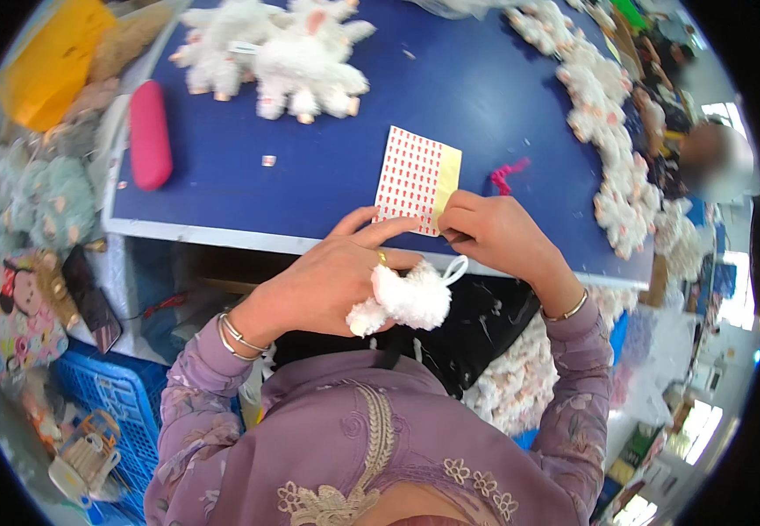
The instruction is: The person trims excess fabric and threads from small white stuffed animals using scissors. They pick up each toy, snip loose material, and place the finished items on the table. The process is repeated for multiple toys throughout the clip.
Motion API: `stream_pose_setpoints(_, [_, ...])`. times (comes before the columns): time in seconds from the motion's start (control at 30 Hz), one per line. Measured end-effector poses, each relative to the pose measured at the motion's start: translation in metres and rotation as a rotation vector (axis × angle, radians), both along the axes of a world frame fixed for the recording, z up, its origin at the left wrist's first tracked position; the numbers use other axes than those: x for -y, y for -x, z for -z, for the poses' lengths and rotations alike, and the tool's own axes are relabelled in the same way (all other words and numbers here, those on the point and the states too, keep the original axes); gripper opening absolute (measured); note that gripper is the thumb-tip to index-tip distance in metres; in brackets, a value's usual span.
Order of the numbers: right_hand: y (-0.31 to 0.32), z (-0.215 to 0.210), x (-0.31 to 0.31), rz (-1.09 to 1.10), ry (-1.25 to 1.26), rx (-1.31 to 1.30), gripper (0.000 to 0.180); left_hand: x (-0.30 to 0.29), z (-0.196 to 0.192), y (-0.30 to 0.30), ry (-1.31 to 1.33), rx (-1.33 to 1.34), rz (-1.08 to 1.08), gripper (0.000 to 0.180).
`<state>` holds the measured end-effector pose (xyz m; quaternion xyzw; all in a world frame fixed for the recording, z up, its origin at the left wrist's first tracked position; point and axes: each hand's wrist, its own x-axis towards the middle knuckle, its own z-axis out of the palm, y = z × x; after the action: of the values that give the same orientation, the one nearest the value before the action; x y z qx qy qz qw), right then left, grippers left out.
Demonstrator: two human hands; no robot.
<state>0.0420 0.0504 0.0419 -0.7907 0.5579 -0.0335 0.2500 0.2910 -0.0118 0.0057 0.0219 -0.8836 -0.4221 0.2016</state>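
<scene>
My left hand (318,280) is closed around a small white plush toy (410,298) with a white loop. Its index finger and thumb reach onto the lower part of a sticker sheet (410,175), a white sheet with rows of small red marks and a bare yellow strip along its right side. At that strip's lower right edge, my right hand (498,230) is closed in a pinch on the sheet. Whether a loose sticker is between those fingertips is hidden. The sheet lies flat near the front edge of the blue table (283,188).
White plush toys (310,70) are piled at the back left, and more (603,114) line the right side. A pink case (149,136) lies at the left edge, a pink strand (507,177) right of the sheet. A blue crate (112,403) stands below left. People sit at far right.
</scene>
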Motion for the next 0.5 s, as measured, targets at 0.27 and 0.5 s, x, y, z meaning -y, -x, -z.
stream_pose_setpoints(0.27, [0.022, -0.003, -0.031, 0.386, 0.027, 0.24, 0.025, -0.015, 0.011, 0.034, 0.1, 0.063, 0.037, 0.031])
stream_pose_setpoints(0.5, [0.012, 0.004, -0.028, 0.399, 0.164, -0.001, 0.021, -0.015, 0.013, 0.032, 0.157, 0.085, 0.043, 0.043])
